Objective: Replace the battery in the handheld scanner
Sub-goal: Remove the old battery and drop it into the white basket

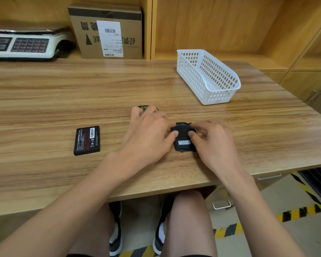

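Observation:
The black handheld scanner (144, 107) lies on the wooden table (44, 93), almost wholly hidden under my left hand (148, 134); only its far end with a yellow label shows. Just right of it is a black battery cover (183, 143) with a small white label, slightly raised off the table. My right hand (213, 140) grips the cover's right side, thumb on top. My left thumb also presses on the cover. A flat black battery (87, 140) with a barcode sticker rests alone on the table to the left, apart from both hands.
A white slotted plastic basket (193, 82) stands at the back right of the table. Behind the table, shelves hold a cardboard box (107, 32) and a weighing scale (26, 45). The table's front edge runs just above my knees.

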{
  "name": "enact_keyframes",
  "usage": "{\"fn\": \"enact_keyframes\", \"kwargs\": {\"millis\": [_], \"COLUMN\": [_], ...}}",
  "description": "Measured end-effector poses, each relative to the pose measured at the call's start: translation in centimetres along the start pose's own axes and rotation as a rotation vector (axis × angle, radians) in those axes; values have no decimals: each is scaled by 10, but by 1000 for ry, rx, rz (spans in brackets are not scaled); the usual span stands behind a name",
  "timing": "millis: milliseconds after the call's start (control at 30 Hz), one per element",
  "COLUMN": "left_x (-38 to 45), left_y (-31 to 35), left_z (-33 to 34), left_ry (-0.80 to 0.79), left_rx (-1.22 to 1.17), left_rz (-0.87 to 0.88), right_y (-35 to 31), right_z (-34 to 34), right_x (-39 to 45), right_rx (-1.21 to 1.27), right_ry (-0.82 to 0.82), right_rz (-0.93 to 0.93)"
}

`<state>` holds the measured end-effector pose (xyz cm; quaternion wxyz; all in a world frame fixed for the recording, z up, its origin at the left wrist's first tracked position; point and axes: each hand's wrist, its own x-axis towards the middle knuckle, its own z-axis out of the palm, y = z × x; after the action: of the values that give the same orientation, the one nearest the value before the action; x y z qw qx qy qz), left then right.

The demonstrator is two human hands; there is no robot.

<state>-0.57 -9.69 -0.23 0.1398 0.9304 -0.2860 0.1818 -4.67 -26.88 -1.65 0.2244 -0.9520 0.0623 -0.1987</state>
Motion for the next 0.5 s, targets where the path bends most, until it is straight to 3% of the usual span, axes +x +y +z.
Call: {"fn": "enact_keyframes", "kwargs": {"millis": [167,500], "left_x": [-7,-30], "left_y": [-29,-80], "left_z": [-14,-23], "left_ry": [73,-71], "left_rx": [-106,-163], "left_rz": [-53,-22], "right_y": [-17,-41], "right_z": [-3,1], "right_x": [5,10], "right_rx": [54,119], "right_ry": [-48,-270], "right_rz": [-128,-258]}}
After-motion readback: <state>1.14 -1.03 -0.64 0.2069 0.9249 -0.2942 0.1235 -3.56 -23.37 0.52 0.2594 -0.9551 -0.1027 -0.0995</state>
